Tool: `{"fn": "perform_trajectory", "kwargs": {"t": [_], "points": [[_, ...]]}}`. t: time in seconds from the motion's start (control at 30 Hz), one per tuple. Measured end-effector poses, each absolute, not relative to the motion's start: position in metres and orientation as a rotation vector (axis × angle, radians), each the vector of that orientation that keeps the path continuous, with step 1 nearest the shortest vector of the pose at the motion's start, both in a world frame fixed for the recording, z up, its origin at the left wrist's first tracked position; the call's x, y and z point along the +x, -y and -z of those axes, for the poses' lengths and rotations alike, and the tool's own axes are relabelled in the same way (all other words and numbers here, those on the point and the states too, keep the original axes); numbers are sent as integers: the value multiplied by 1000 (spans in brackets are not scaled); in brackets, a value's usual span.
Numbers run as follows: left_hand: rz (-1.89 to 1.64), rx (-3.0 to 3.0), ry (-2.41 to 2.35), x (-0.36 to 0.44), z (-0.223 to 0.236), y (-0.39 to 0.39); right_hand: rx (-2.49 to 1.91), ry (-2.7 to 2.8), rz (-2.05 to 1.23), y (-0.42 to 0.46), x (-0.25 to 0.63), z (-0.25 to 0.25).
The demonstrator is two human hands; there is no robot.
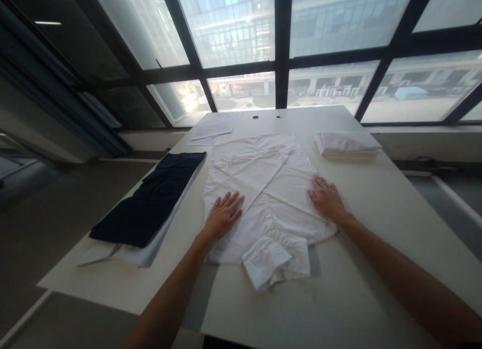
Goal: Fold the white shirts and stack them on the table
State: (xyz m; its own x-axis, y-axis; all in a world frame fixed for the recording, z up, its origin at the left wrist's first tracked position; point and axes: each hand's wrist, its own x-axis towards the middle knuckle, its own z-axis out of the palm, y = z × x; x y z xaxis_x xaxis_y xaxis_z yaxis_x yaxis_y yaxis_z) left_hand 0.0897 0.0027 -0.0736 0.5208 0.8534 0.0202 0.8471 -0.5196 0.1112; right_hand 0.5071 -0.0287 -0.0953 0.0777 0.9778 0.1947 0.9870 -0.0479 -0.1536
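A white shirt (269, 181) lies spread on the table in front of me, with creases across it. Its sleeves are folded in over the body, and the cuffs (269, 261) stick out past the edge nearest me. My left hand (225, 217) rests flat on the left part of the cloth, fingers spread. On the opposite side, my right hand (326, 198) lies palm down at the shirt's right edge, its fingers stretched out. Neither hand grips anything.
The white table (380, 228) reaches to the large windows. On its left lies folded dark navy cloth (150, 201) over white material. Papers (215, 128) lie at the back left. A stack of folded white cloth (348, 144) sits at the back right.
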Motion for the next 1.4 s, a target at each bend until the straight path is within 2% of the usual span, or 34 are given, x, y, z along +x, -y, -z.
{"fn": "perform_trajectory", "kwargs": {"t": [1.4], "points": [[-148, 2689, -1480, 89, 75, -3, -2146, 1986, 80, 29, 506, 94]]}}
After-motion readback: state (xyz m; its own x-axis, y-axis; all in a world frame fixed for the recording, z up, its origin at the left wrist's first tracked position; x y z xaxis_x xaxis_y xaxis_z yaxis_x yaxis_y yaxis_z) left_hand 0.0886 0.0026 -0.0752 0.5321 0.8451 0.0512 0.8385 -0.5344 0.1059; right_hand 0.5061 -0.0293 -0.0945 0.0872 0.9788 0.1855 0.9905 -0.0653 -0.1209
